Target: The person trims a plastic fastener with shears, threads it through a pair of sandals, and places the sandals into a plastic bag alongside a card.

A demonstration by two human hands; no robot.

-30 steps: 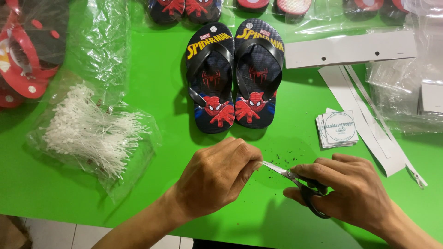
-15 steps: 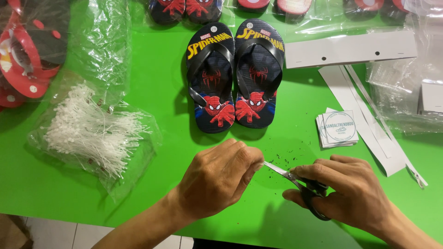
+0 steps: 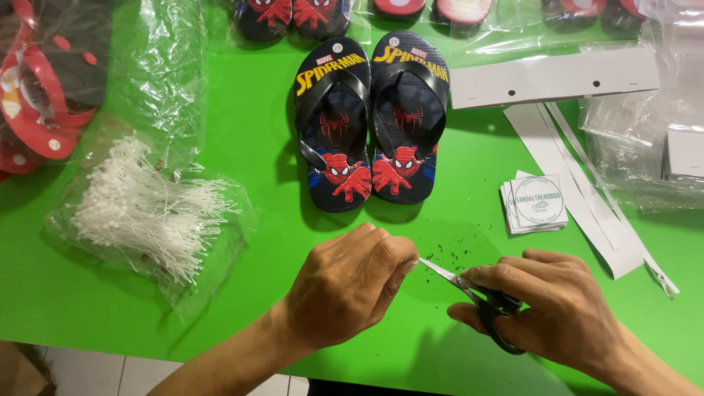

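Head view: gripping small black-handled scissors [image 3: 480,299] in the right hand [image 3: 550,312], fingers curled tight through the handles, blades pointing at the left hand [image 3: 348,286], just below the pair of dark flip-flops [image 3: 374,121] on the green table [image 3: 249,147]. Curling the left hand into a loose fist at the blade tips, fingertips pressed together; whatever they are pinching cannot be told. Lying left of the flip-flops, a clear bag of white plastic tag pins [image 3: 143,213]; lying right, a stack of square paper labels [image 3: 535,204].
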